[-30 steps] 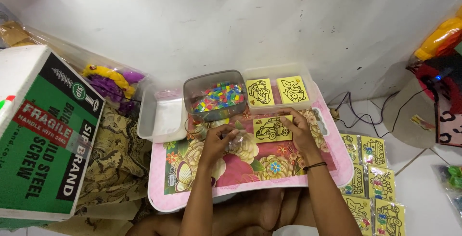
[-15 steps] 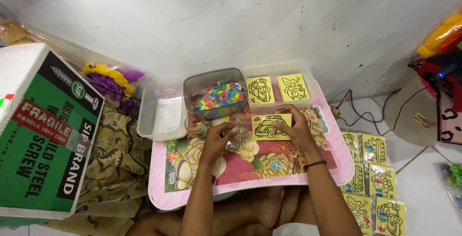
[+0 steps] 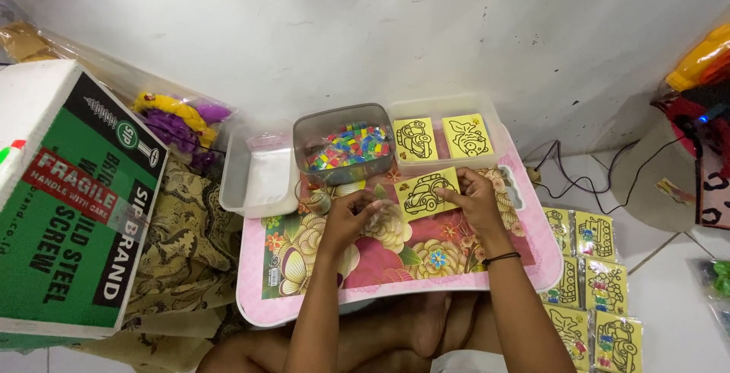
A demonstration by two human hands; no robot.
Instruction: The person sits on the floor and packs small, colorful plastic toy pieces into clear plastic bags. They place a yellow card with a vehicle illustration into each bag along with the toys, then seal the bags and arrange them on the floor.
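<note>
Head view: yellow car card point(image 3: 427, 193) near far edge of pink tray point(image 3: 395, 285), long axis tilted up rightward, pinched by right hand point(image 3: 475, 202), just right of left hand point(image 3: 351, 217), closed on small clear bag point(image 3: 384, 217).
</note>
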